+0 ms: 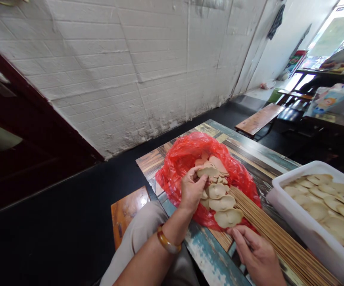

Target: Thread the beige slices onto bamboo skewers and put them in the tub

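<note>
My left hand [192, 186] pinches a thin, pale beige slice [208, 172] between thumb and fingers, over the open mouth of a red plastic bag [177, 159]. Below it, several similar slices [222, 203] line up in a row, overlapping as if threaded on one skewer. At the row's near end my right hand [253, 250] is closed in a pinch beside the lowest slice [229, 218]; the skewer itself is mostly hidden. More loose slices [218, 163] lie inside the bag. A bundle of bamboo skewers [267, 222] lies right of the row, its far end on the bag.
A white plastic tub [279, 186] heaped with slices stands on the right of the patchwork wooden table [249, 157]. Beyond are a wooden bench [259, 119] and a person at another table. A wooden stool [127, 210] is beside my knee; a white wall [160, 59] runs behind.
</note>
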`<act>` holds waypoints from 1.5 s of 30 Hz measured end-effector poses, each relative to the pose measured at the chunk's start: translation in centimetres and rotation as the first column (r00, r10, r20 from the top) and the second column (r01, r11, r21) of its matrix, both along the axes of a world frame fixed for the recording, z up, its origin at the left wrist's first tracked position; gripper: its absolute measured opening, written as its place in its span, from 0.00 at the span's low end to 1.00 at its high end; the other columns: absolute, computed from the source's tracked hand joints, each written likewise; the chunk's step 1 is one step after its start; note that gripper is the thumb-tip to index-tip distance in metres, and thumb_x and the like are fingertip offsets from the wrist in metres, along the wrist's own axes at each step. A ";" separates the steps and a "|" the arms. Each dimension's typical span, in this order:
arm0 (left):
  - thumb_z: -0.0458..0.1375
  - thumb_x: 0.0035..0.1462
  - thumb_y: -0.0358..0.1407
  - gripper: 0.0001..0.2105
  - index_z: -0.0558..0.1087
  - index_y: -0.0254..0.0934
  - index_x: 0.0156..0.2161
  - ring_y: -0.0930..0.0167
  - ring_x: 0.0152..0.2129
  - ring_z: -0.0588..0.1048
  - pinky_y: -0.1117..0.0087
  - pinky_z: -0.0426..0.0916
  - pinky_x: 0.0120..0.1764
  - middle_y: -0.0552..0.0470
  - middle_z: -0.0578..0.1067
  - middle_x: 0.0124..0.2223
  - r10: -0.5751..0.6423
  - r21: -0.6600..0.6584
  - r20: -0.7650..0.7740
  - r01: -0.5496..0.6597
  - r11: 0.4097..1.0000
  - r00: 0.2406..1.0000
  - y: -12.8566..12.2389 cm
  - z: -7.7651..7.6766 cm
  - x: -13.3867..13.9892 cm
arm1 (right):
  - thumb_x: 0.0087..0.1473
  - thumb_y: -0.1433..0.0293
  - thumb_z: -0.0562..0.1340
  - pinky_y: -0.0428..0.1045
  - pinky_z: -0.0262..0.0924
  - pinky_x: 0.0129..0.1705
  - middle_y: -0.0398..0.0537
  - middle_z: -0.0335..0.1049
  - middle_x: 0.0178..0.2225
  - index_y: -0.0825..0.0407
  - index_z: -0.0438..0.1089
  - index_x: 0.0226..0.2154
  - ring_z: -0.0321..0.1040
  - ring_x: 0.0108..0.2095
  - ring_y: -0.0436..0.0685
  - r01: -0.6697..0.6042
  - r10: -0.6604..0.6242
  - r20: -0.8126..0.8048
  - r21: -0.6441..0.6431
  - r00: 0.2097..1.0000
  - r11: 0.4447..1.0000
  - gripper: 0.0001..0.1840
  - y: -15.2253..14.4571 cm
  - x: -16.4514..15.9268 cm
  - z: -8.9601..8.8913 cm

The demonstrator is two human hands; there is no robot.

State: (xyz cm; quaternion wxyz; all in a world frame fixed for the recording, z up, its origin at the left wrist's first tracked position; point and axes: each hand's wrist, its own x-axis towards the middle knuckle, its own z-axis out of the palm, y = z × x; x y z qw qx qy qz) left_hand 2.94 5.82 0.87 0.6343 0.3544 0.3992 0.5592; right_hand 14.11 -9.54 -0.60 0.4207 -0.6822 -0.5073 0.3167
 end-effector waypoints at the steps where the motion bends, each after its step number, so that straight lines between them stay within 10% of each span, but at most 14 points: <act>1: 0.62 0.41 0.33 0.16 0.69 0.35 0.39 0.73 0.22 0.74 0.74 0.68 0.27 0.52 0.75 0.28 -0.001 0.004 -0.007 0.001 1.000 1.000 0.0 0.0 0.0 | 0.53 0.56 0.54 0.41 0.48 0.15 0.39 0.61 0.14 0.52 0.69 0.23 0.56 0.14 0.46 0.002 -0.002 0.004 0.005 1.000 1.000 0.19 0.0 0.0 0.0; 24: 0.61 0.43 0.32 0.21 0.68 0.35 0.46 0.74 0.26 0.72 0.75 0.66 0.30 0.49 0.75 0.34 -0.066 0.096 -0.201 0.087 0.992 0.977 0.3 -1.3 -0.3 | 0.56 0.59 0.51 0.40 0.51 0.17 0.40 0.62 0.15 0.52 0.69 0.26 0.57 0.15 0.47 -0.094 0.095 0.156 -0.011 0.983 0.995 0.18 0.0 1.2 -0.8; 45: 0.62 0.43 0.36 0.20 0.66 0.33 0.43 0.79 0.20 0.66 0.78 0.60 0.26 0.57 0.68 0.24 -0.087 0.008 0.073 0.087 0.996 0.993 0.1 -0.7 -0.6 | 0.51 0.55 0.55 0.41 0.50 0.15 0.37 0.57 0.12 0.51 0.72 0.27 0.54 0.13 0.47 0.000 0.000 0.020 0.003 1.000 1.000 0.18 -0.1 0.8 -0.3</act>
